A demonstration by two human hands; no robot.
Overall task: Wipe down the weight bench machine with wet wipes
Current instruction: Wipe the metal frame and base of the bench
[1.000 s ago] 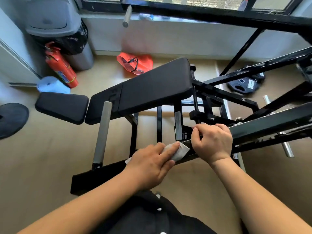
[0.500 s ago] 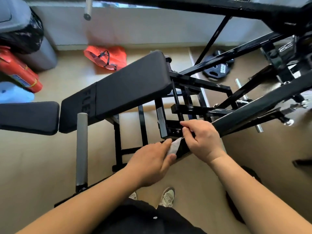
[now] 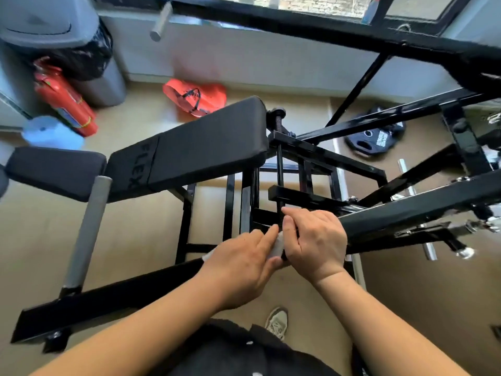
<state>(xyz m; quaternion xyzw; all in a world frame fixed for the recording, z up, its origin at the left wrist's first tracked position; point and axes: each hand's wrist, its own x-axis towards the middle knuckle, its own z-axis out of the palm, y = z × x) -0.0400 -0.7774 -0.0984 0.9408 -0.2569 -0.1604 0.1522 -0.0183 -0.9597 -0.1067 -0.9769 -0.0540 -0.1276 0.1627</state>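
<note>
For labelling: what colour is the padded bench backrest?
The padded bench backrest is matte black; clearest in the head view.

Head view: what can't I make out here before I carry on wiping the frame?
The wet wipe: head view, mostly hidden between the left hand and right hand; only a white sliver shows.
The frame bar: head view, the stretch under the hands is covered, so whether it is clean cannot be told.
The weight plate: head view, lettering too small and blurred.
The bin: head view, cut off by the top left edge.
</note>
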